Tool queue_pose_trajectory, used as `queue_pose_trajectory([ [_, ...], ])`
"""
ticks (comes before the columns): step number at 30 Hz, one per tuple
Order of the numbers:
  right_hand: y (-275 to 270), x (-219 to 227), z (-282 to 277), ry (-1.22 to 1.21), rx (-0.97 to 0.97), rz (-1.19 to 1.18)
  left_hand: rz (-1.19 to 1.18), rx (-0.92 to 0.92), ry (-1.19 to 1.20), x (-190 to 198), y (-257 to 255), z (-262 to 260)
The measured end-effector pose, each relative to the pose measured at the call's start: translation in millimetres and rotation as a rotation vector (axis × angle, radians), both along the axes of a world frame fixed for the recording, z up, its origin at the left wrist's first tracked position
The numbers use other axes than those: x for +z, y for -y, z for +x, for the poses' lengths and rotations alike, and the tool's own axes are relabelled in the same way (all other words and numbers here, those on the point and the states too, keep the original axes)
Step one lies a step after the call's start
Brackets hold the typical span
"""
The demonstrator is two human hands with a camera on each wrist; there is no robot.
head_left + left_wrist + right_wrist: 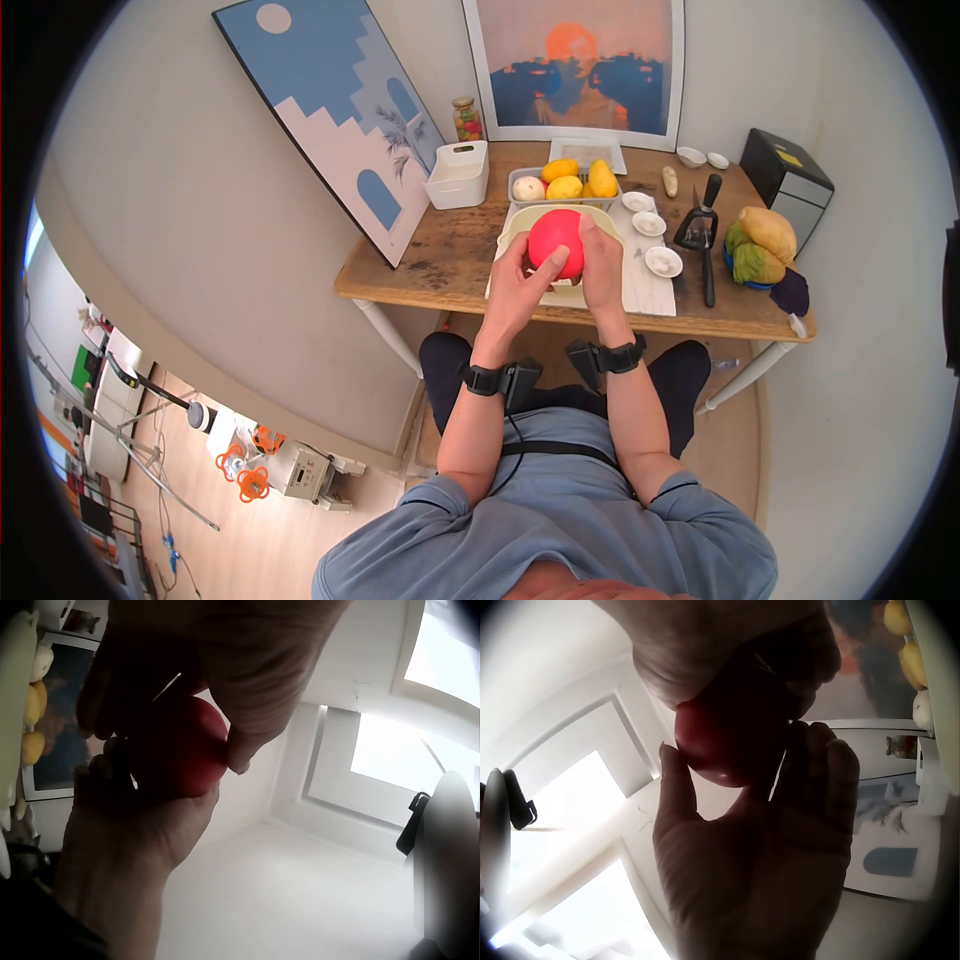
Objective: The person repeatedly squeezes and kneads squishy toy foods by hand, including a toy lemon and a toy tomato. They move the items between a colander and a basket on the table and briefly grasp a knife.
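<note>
Both hands hold a smooth, round, red ball-like thing [556, 243] between them, over a cream basin [612, 295] at the table's front. My left hand [515, 292] cups it from the left, its thumb lying across the near face. On the other side my right hand [600, 270] grips it with curled fingers, thumb near the top. In the left wrist view the red thing [184, 750] is dark against the light, with the right hand [131, 832] beneath. The right wrist view shows the left hand [754, 862] spread around its lower side. Much of the basin is hidden.
Behind the basin, a grey tray [600, 203] holds several yellow and white produce items. Small white dishes [663, 262] line the right. Farther right lie a black-handled tool [697, 228] and a blue bowl [735, 275] of vegetables. A white bin [460, 180] stands left.
</note>
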State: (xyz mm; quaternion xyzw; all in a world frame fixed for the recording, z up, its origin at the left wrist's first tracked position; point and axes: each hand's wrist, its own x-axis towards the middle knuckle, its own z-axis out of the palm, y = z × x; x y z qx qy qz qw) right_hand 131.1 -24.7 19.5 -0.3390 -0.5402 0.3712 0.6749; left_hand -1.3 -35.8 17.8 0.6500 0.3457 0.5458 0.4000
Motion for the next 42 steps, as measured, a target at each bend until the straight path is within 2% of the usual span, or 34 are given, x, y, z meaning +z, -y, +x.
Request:
queue_pose_trajectory([
  [1, 0, -1, 0, -0.026, 0.027, -0.012, -0.002, 0.002, -0.002, -1, 1, 1],
  [3, 2, 0, -4, -0.061, 0.058, -0.029, 0.099, 0.028, 0.154, 0, 0, 4],
  [14, -2, -8, -9, -0.054, 0.05, -0.045, 0.132, 0.116, 0.114, 3, 1, -2],
  [19, -6, -12, -11, 0.106, -0.096, 0.095, 0.18, 0.207, 0.175, 6, 2, 2],
  [23, -2, -5, -11, 0.226, -0.065, 0.244, 0.169, 0.329, 0.239, 2, -5, 0],
  [25, 0, -3, -11, 0.479, -0.056, 0.435, 0.164, 0.379, 0.252, -7, -14, -4],
  [27, 5, 1, -16, 0.551, -0.079, 0.468, -0.004, 0.441, 0.334, -9, -19, -10],
  [28, 7, 2, -19, 0.622, -0.105, 0.502, -0.004, 0.441, 0.331, -6, -14, -11],
  [30, 6, 1, -23, 0.592, -0.111, 0.479, -0.156, 0.254, 0.448, 3, -4, -10],
  [31, 6, 1, -23, 0.566, -0.112, 0.455, -0.155, 0.252, 0.449, 3, -5, -10],
  [33, 8, 3, -19, 0.49, -0.118, 0.417, -0.097, 0.073, 0.502, 3, -5, -11],
  [35, 9, 3, -16, 0.413, -0.123, 0.375, -0.108, 0.041, 0.451, 4, -1, -10],
  [37, 4, 2, -11, 0.078, 0.035, 0.235, -0.117, -0.048, 0.363, 3, -2, -10],
  [40, 1, 1, -8, -0.031, -0.007, 0.223, -0.05, -0.01, 0.237, 4, 1, 0],
  [42, 3, 1, -5, -0.054, 0.001, 0.164, -0.036, -0.021, 0.241, 5, 1, 0],
])
